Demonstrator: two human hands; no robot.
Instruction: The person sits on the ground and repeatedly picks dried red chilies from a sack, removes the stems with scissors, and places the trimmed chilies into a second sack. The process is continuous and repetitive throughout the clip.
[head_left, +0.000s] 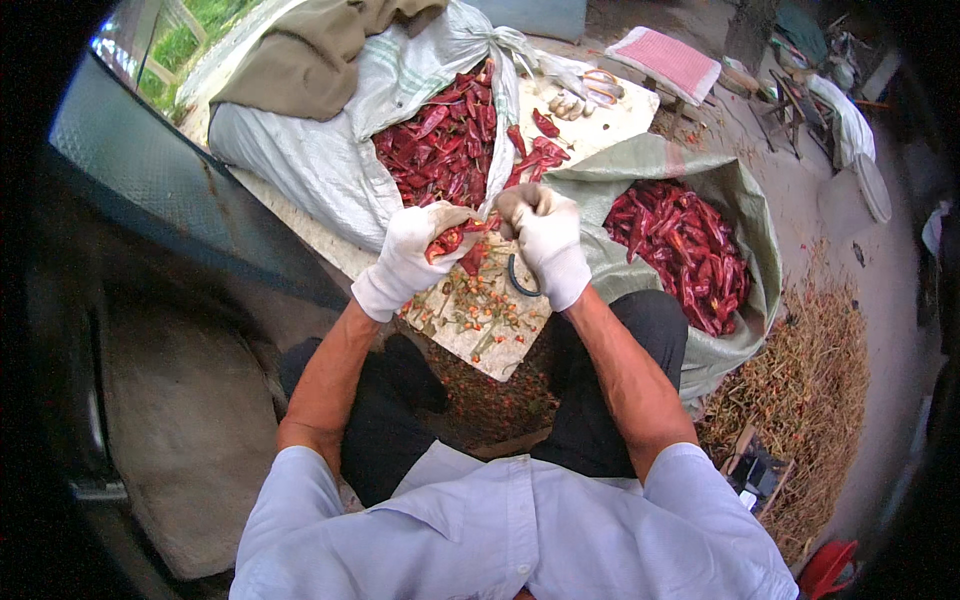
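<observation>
My left hand (420, 251), in a white glove, is closed around a few dried red chilli peppers (448, 241). Their ends point toward my right hand (546, 236), also gloved, whose fingers are curled close to the pepper tips. Whether anything is pinched in those fingers cannot be made out. Below it, a dark curved loop (519, 276), perhaps a tool handle, shows against the pale board (499, 364). Clipped stems and caps (480, 311) litter that board. Just beyond my hands, a white woven sack (292, 161) lies with its mouth spilling red chillies (442, 142).
To the right stands an open greenish woven sack (761, 225) of chillies (682, 255). Orange-handled scissors (602, 86) and loose peppers (544, 154) lie on the board's far part. A pink-covered stool (666, 61) is behind. Dry stems (802, 405) heap on the right floor.
</observation>
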